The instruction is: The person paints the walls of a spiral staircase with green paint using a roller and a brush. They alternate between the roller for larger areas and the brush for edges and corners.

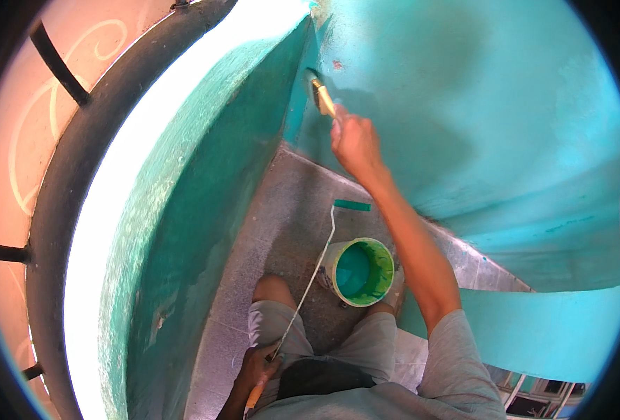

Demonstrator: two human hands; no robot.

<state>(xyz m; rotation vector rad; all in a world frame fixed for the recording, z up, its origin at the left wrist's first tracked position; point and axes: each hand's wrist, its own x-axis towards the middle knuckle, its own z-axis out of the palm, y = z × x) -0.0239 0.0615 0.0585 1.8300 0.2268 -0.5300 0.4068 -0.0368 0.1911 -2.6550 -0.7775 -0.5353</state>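
My right hand [356, 145] is closed round the wooden handle of a paintbrush [322, 98]. The brush's dark bristles touch the turquoise wall [422, 91] close to its inner corner. Down by my left thigh, my left hand [256, 369] grips the orange handle of a paint roller [322, 262]. The roller's long thin rod slants up and away, ending in a narrow green roller head beyond the bucket. A paint bucket [387, 280], smeared yellow-green inside, stands on the floor between my knees with teal paint in it.
A darker green low wall [205, 189] runs along my left, with a thick dark curved rail [58, 203] beyond it. Grey tiles [243, 273] cover the floor. To the right, a light turquoise curved ledge [534, 325] juts out near my right elbow.
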